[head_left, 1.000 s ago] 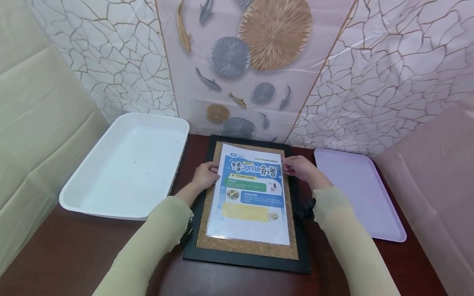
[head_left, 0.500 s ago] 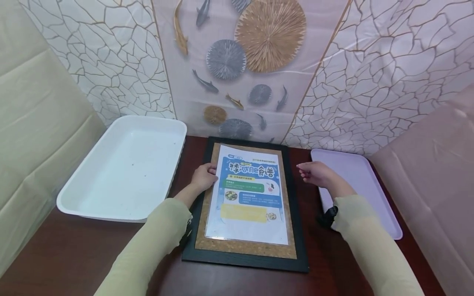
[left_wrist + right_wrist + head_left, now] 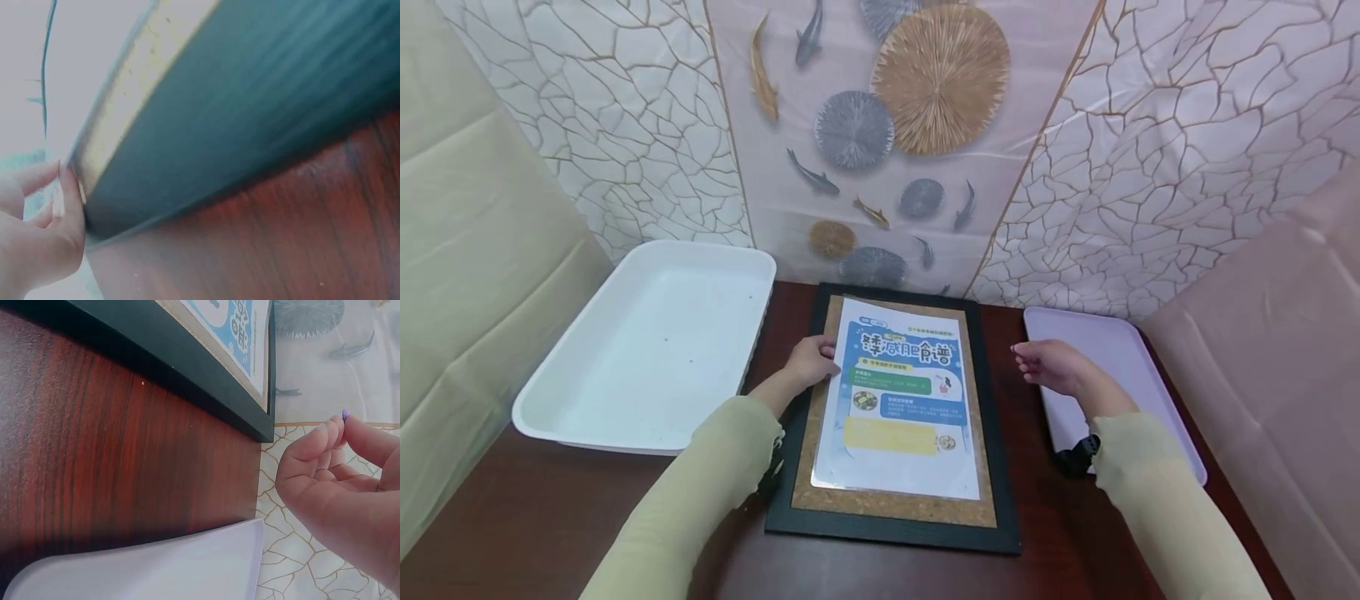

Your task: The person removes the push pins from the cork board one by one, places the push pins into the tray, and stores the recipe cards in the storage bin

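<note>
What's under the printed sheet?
Cork board, visible around the sheet and bordered by a black frame. Whatever lies beneath the middle is covered and can't be seen; the left hand also hides part of the sheet's left edge.

Place: small screened-off tabletop nook, booth-like; cannot tell whether home, office or lab. Evidence: dark red-brown wood-grain surface (image 3: 602, 508); directly behind it, a creased decorative backdrop (image 3: 887, 133) printed with fish (image 3: 763, 79), ribbed discs (image 3: 940, 79) and gold-veined crackle panels (image 3: 632, 125). Beige sheeting (image 3: 475, 250) closes the left side, pinkish sheeting (image 3: 1277, 350) the right.
</note>
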A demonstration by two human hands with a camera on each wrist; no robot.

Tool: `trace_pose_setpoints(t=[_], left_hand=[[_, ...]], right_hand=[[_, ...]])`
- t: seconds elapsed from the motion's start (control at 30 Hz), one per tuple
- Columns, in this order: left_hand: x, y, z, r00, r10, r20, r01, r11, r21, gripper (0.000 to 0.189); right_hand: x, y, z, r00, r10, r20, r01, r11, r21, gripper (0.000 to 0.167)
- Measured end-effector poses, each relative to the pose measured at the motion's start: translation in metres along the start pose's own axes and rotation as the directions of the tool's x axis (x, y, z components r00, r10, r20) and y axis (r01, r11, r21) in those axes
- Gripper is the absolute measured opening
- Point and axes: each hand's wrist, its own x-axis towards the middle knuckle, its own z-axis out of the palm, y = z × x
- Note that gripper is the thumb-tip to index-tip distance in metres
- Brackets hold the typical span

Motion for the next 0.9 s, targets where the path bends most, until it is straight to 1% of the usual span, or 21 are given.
trace_pose_setpoints(t=[0.17, 0.27, 0.33, 0.4, 0.47, 0.57, 0.63, 0.7, 0.77, 0.9], left_hand=[[-0.005, 0.014, 0.002, 0.999, 0.042, 0.029, -0.042, 0.999, -0.017, 0.043], [-0.010, 0.024, -0.003, 0.996, 0.067, 0.051, -0.064, 0.997, -0.054, 0.043], [-0.015, 0.030, -0.011, 0.996, 0.083, 0.040, -0.080, 0.994, -0.080, 0.044], [-0.018, 0.038, -0.020, 0.996, 0.091, 0.001, -0.090, 0.992, -0.088, 0.044], [-0.021, 0.044, -0.033, 0.993, 0.102, -0.064, -0.106, 0.992, -0.072, 0.045], [-0.024, 0.055, -0.054, 0.981, 0.134, -0.141, -0.142, 0.989, -0.049, 0.047], [-0.027, 0.060, -0.069, 0.971, 0.161, -0.174, -0.170, 0.985, -0.037, 0.047], [-0.030, 0.063, -0.086, 0.964, 0.180, -0.198, -0.192, 0.980, -0.044, 0.049], [-0.034, 0.065, -0.105, 0.956, 0.187, -0.225, -0.198, 0.980, -0.025, 0.050], [-0.047, 0.065, -0.145, 0.944, 0.177, -0.277, -0.178, 0.984, 0.022, 0.051]], right_hand=[[-0.008, 0.003, -0.005, 1.000, -0.021, 0.008, 0.021, 1.000, -0.008, 0.027], [-0.012, 0.003, -0.008, 0.999, -0.035, 0.013, 0.035, 0.999, -0.011, 0.025], [-0.013, 0.002, -0.010, 0.999, -0.040, 0.019, 0.040, 0.999, -0.014, 0.025], [-0.014, 0.000, -0.011, 0.999, -0.045, 0.027, 0.045, 0.999, -0.009, 0.026], [-0.016, -0.001, -0.012, 0.998, -0.051, 0.030, 0.051, 0.999, -0.006, 0.027], [-0.020, -0.003, -0.012, 0.998, -0.061, 0.035, 0.062, 0.998, -0.001, 0.028], [-0.022, -0.004, -0.012, 0.997, -0.068, 0.036, 0.068, 0.998, 0.003, 0.030], [-0.024, -0.005, -0.013, 0.997, -0.070, 0.038, 0.070, 0.998, 0.003, 0.030], [-0.025, -0.005, -0.013, 0.997, -0.070, 0.041, 0.070, 0.998, 0.007, 0.031], [-0.028, -0.005, -0.014, 0.997, -0.065, 0.038, 0.065, 0.998, 0.018, 0.031]])
